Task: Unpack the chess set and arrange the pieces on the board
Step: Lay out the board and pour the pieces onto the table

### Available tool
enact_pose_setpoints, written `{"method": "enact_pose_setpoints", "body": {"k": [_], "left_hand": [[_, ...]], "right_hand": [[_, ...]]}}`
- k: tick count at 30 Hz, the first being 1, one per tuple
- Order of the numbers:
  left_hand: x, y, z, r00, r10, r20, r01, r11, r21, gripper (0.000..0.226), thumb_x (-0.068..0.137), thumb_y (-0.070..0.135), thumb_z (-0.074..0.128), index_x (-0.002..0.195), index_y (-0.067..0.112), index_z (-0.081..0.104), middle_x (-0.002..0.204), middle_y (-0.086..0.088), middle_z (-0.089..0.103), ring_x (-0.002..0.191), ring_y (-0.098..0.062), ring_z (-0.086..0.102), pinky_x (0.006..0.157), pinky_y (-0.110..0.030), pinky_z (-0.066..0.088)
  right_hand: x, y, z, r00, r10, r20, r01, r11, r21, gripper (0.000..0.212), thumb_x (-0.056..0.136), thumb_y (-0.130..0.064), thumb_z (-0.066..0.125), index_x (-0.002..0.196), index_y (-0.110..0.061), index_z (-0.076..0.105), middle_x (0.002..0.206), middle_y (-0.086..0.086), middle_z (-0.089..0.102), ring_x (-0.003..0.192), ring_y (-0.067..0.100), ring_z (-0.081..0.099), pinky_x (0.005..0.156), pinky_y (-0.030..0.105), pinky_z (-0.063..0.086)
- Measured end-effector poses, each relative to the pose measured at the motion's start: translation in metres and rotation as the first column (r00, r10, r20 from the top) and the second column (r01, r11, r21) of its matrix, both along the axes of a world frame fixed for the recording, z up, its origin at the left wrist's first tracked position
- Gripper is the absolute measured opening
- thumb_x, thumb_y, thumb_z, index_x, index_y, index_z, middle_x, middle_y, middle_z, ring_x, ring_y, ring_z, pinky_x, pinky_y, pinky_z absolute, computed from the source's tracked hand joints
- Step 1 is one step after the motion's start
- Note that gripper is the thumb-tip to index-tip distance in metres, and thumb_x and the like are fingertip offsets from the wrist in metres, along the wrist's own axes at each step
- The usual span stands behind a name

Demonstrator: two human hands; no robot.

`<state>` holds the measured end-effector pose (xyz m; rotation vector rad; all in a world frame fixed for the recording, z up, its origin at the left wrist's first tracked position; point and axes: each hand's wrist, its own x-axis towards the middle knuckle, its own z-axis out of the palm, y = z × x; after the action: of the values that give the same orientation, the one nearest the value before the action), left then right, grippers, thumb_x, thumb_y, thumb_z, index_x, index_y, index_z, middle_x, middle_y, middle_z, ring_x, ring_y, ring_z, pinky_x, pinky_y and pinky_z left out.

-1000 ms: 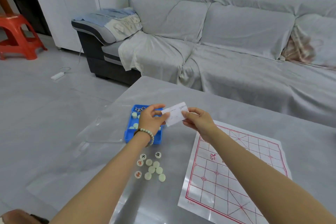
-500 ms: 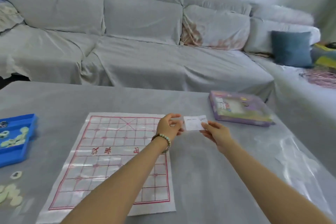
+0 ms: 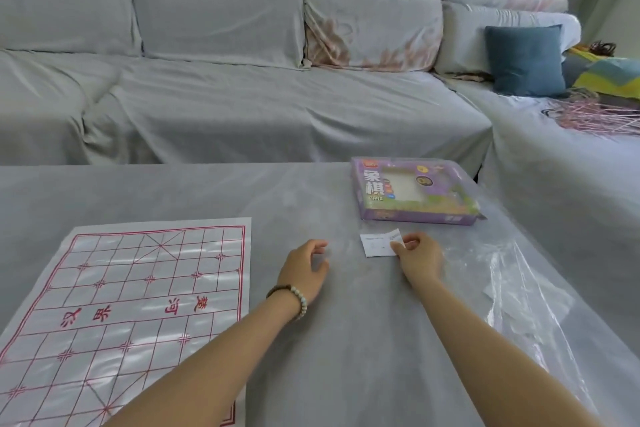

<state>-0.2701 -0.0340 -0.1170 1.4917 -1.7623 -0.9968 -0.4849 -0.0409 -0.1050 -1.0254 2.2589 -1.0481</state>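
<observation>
At centre right of the frame, we are pinching the right edge of a small white paper slip between thumb and fingers of our right hand, just below the purple chess set box lying flat on the grey counter. Our left hand, with a bead bracelet on its wrist, is hovering at centre, fingers loosely curled, gripping nothing. The red-lined paper chess board is lying spread at lower left. Clear plastic wrap is lying at right. A covered sofa is filling the top, with a blue cushion at upper right.
</observation>
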Motion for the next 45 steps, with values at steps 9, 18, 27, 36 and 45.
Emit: {"method": "enact_pose_setpoints", "body": {"k": [9,18,27,36,45], "left_hand": [[0.049,0.005,0.017,0.998,0.048,0.027,-0.046,0.997,-0.069,0.032,0.092,0.021,0.051,0.124,0.021,0.05,0.123,0.004,0.054,0.119,-0.012,0.045,0.098,-0.025,0.035],[0.195,0.03,0.047,0.973,0.229,0.016,-0.226,0.967,-0.116,0.034,0.093,0.022,0.05,0.127,0.02,0.049,0.128,0.003,0.051,0.123,-0.015,0.043,0.102,-0.031,0.037],[0.451,0.088,0.041,0.792,0.607,0.056,-0.584,0.782,-0.218,0.031,0.091,0.019,0.052,0.122,0.014,0.053,0.125,-0.004,0.053,0.12,-0.023,0.045,0.099,-0.031,0.036],[0.579,0.144,-0.009,0.616,0.629,0.475,-0.577,0.77,-0.272,0.053,0.095,0.042,0.03,0.138,0.013,0.04,0.141,-0.007,0.043,0.133,-0.027,0.033,0.111,-0.037,0.022],[0.583,0.138,-0.023,0.551,0.643,0.532,-0.578,0.754,-0.313,0.076,0.083,0.054,-0.001,0.142,0.021,0.032,0.146,0.0,0.037,0.136,-0.019,0.029,0.112,-0.032,0.019]], "right_hand": [[0.02,0.001,0.02,0.991,0.116,-0.06,-0.125,0.977,-0.175,0.024,0.078,-0.013,0.072,0.082,-0.011,0.049,0.074,0.002,0.046,0.073,0.022,0.045,0.061,0.029,0.032],[0.198,0.006,0.048,0.878,0.474,-0.063,-0.477,0.855,-0.204,0.016,0.081,-0.014,0.069,0.076,-0.017,0.054,0.077,-0.002,0.058,0.059,0.008,0.046,0.056,0.016,0.037],[0.437,0.012,0.041,0.562,0.824,-0.076,-0.825,0.551,-0.125,0.008,0.089,-0.026,0.06,0.091,-0.018,0.059,0.091,-0.01,0.061,0.072,0.012,0.054,0.067,0.016,0.044],[0.603,0.018,0.032,0.006,0.927,-0.376,-0.979,0.082,0.187,0.049,0.092,-0.045,0.05,0.132,-0.016,0.047,0.137,-0.001,0.047,0.124,0.016,0.045,0.104,0.027,0.031],[0.669,-0.003,0.008,-0.169,0.773,-0.612,-0.886,0.153,0.438,0.052,0.096,-0.051,0.031,0.123,-0.008,0.046,0.121,0.01,0.047,0.107,0.026,0.047,0.094,0.031,0.03]]}}
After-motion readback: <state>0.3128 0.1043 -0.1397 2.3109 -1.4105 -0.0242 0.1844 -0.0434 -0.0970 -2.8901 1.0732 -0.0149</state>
